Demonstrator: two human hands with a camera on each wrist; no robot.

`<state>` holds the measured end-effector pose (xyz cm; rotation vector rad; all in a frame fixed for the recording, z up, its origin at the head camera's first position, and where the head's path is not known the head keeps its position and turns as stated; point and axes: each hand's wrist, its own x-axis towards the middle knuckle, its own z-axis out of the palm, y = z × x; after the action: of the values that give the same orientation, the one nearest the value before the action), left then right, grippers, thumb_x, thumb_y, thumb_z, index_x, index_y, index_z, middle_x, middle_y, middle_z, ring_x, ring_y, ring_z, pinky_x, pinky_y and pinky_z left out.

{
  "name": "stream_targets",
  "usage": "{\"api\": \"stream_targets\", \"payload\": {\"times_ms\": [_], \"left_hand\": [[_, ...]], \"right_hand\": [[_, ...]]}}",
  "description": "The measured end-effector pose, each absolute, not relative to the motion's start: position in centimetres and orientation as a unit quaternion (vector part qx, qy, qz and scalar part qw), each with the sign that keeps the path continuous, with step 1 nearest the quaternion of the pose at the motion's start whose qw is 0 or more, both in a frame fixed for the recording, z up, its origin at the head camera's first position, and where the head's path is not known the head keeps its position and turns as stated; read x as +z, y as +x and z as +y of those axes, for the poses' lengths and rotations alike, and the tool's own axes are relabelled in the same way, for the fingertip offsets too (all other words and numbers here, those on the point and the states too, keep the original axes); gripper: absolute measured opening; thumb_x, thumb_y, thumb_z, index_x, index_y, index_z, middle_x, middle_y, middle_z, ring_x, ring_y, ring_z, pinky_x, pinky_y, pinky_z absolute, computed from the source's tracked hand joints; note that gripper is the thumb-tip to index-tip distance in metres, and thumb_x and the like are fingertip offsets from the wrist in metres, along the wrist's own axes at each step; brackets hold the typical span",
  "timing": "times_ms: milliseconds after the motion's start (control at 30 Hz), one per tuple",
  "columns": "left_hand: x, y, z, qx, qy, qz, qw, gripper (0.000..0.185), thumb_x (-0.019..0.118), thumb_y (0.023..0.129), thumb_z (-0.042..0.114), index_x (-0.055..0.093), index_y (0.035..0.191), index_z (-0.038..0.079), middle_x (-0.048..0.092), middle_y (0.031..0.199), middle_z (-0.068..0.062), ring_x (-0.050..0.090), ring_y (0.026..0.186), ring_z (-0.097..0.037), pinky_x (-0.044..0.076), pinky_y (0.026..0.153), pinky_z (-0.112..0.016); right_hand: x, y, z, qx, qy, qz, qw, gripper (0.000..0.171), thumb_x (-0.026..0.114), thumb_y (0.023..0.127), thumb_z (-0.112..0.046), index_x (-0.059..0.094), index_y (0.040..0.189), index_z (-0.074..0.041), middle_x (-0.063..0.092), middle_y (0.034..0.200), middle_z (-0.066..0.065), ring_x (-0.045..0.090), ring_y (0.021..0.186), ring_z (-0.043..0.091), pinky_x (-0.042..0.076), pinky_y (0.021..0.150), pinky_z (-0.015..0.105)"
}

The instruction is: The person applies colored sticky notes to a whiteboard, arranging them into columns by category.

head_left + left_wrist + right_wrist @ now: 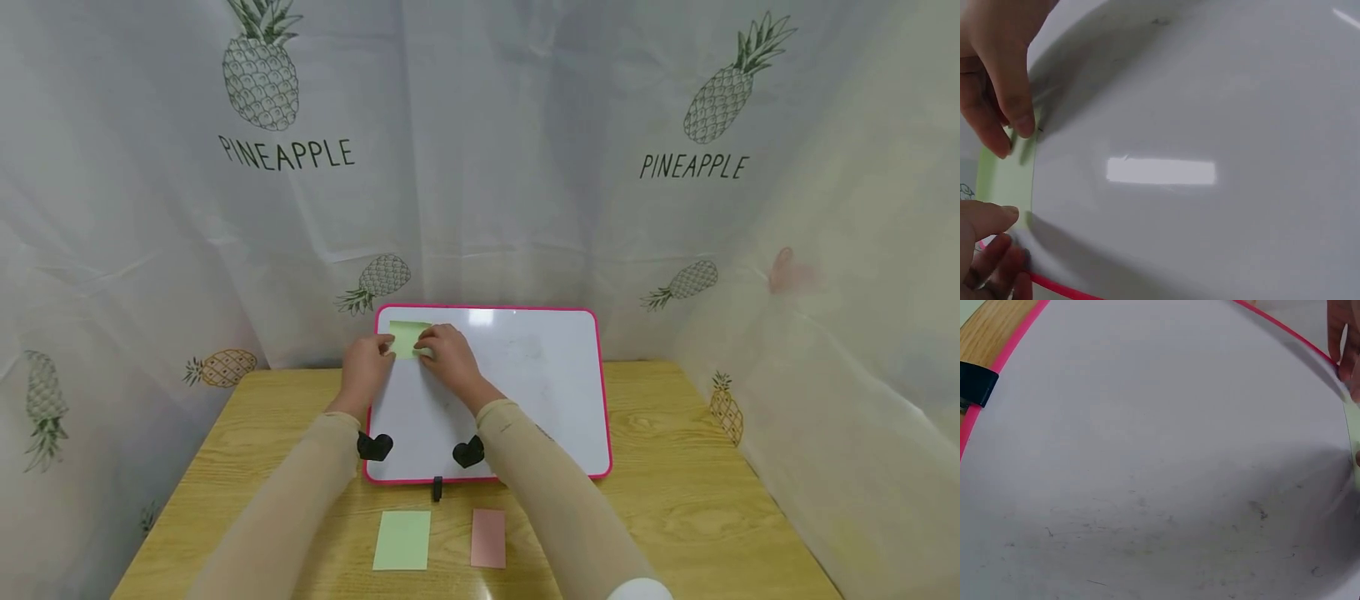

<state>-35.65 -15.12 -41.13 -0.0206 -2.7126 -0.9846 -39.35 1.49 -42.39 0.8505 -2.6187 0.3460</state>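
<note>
Pineapple-print curtain (480, 167) behind and to both sides; wooden table (675, 500) below, bearing a whiteboard (525, 392) with a pink frame, propped leaning back against the curtain.

Green sticky note (408, 337) lying flat on the upper left corner of the whiteboard, directly between the two hands. Roughly square, so no marked long axis; edges about parallel to the frame of the board, top edge toward the curtain.

Left hand (367, 367) at the left edge of the note, fingers loosely bent, thumb tip and fingertips (1004, 215) touching the note beside the pink frame. Right hand (446, 350) at the right edge of the note, fingers only slightly bent, fingertips (1019, 122) pressing on the upper part of the note. Neither hand wrapped around the note; both merely bearing on its surface. In the right wrist view only a sliver of the note (1354, 425) at the far right, with fingertips above it.

Nearer the body than the hands: two black heart-shaped magnets (375, 446) on the lower part of the whiteboard, one under each forearm, and a small black clip (437, 488) at the bottom edge. On the table in front of the board, well apart from the hands, a second green note (402, 540) and a pink note (489, 537), side by side.
</note>
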Motion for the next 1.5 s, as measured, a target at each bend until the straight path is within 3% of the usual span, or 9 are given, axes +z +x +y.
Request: {"api": "stream_targets", "payload": {"times_ms": [167,433,633,867,1233,1500], "left_hand": [[-41.5,-35.6,-14.9,-0.267,-0.057,-0.945,0.18,0.036,0.072,0.086,0.002,0.065,0.121,-0.005,0.057,0.113,-0.025,0.055,0.105,-0.039,0.046,0.091,-0.049],[-42.6,-36.1,-14.8,-0.197,-0.101,-0.945,0.24,0.039,0.077,0.083,0.005,0.067,0.12,0.0,0.056,0.119,-0.018,0.05,0.107,-0.037,0.042,0.094,-0.048],[-42.8,-36.4,-14.8,-0.176,-0.111,-0.948,0.242,0.038,0.076,0.084,0.006,0.067,0.121,0.002,0.056,0.119,-0.017,0.051,0.104,-0.036,0.043,0.091,-0.047],[-42.6,-36.6,-14.7,-0.16,-0.122,-0.948,0.246,0.038,0.076,0.084,0.006,0.067,0.121,0.003,0.053,0.133,-0.015,0.049,0.114,-0.038,0.042,0.096,-0.049],[-42.0,-36.9,-14.7,-0.15,-0.122,-0.958,0.209,0.042,0.074,0.086,0.009,0.065,0.126,0.008,0.046,0.147,-0.009,0.045,0.112,-0.035,0.044,0.088,-0.049],[-42.3,-37.4,-14.9,-0.138,-0.115,-0.963,0.201,0.044,0.073,0.085,0.014,0.063,0.128,0.01,0.044,0.149,-0.008,0.044,0.117,-0.036,0.042,0.092,-0.051]], "right_hand": [[-42.9,-39.2,1.5,0.111,0.3,-0.928,0.192,0.023,0.073,0.089,-0.019,0.074,0.112,-0.015,0.063,0.116,0.0,0.054,0.111,0.017,0.041,0.099,0.029],[-43.0,-39.0,1.6,0.104,0.31,-0.921,0.211,0.023,0.073,0.089,-0.019,0.075,0.112,-0.015,0.063,0.115,0.001,0.054,0.109,0.017,0.043,0.096,0.03],[-43.1,-39.2,1.8,0.097,0.327,-0.911,0.233,0.022,0.073,0.089,-0.018,0.075,0.11,-0.014,0.06,0.119,0.005,0.054,0.111,0.021,0.043,0.096,0.032],[-43.3,-39.4,2.1,0.081,0.328,-0.91,0.239,0.024,0.071,0.091,-0.021,0.074,0.114,-0.016,0.057,0.131,0.003,0.049,0.123,0.021,0.039,0.103,0.036],[-43.0,-39.6,2.2,0.056,0.315,-0.925,0.206,0.031,0.067,0.093,-0.027,0.068,0.124,-0.02,0.043,0.15,0.001,0.033,0.139,0.02,0.024,0.113,0.036],[-42.6,-39.6,2.1,0.036,0.299,-0.935,0.188,0.034,0.065,0.094,-0.03,0.065,0.127,-0.023,0.037,0.154,0.0,0.025,0.144,0.02,0.02,0.115,0.039]]}}
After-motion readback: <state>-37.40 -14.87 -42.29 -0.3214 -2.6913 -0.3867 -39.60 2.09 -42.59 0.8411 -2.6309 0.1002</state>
